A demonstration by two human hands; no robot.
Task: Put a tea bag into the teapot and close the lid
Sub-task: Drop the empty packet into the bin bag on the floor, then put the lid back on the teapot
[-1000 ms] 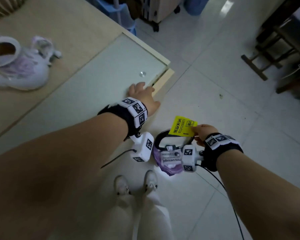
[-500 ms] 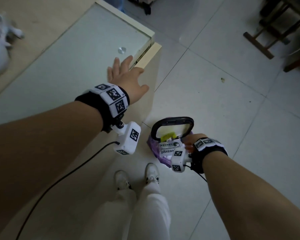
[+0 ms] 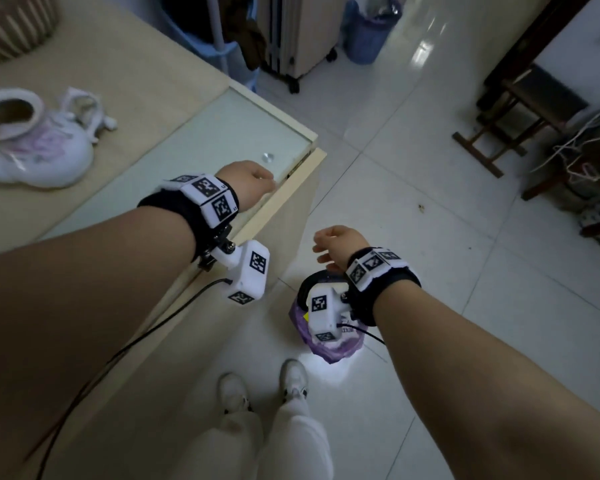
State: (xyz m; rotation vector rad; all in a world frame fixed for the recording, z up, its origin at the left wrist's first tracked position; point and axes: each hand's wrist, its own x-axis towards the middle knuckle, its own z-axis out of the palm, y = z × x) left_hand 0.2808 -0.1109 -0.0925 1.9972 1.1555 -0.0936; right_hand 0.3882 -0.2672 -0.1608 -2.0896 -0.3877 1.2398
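Note:
A white teapot [image 3: 39, 157] with a pink flower pattern stands on the left of the table [image 3: 146, 81], its mouth uncovered; no lid is in view. My left hand [image 3: 248, 183] rests on the table's glass corner, fingers curled under. My right hand [image 3: 340, 242] hangs over the floor, loosely curled with nothing visible in it, just above a small black-rimmed bin [image 3: 305, 289] lined with a purple bag. A scrap of yellow wrapper [image 3: 305, 317] shows inside the bin. No tea bag can be seen.
The table's corner edge [image 3: 312, 147] juts toward the tiled floor. A wheeled cabinet [image 3: 302, 39] and a blue waste bin [image 3: 371, 32] stand at the back, a wooden stool [image 3: 510, 126] at right. My shoes [image 3: 264, 386] are beside the small bin.
My right hand let the yellow wrapper fall into the bin and rose away empty. My left hand's spread fingers curled up at the table corner. The view tilted up, bringing the teapot back in.

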